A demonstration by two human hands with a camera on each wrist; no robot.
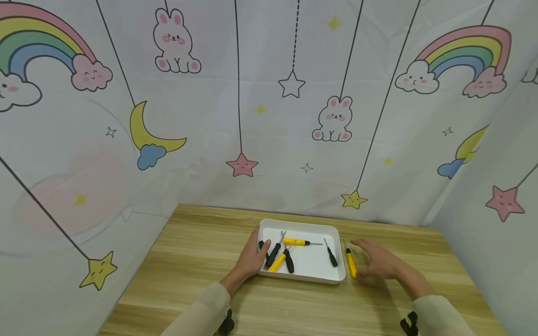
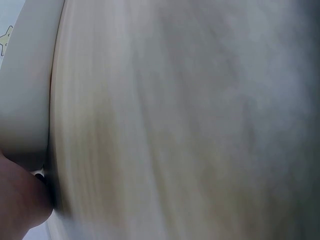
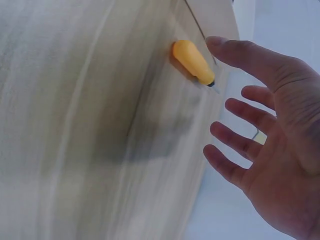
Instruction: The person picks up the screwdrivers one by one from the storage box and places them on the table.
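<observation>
A wood-grain table [image 1: 197, 247] bears 1 white tray [image 1: 313, 262], 1 yellow screwdriver [image 1: 351, 265].

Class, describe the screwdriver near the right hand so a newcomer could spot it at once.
Find the white tray on the wooden table. Beside its right wall, near the right hand, lies a yellow-handled screwdriver. Unlike the other screwdrivers, it is outside the tray.

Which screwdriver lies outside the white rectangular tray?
The yellow-handled screwdriver with a black collar, on the wood-grain table between the white rectangular tray and the right hand; the other screwdrivers in view all lie inside the tray.
</observation>
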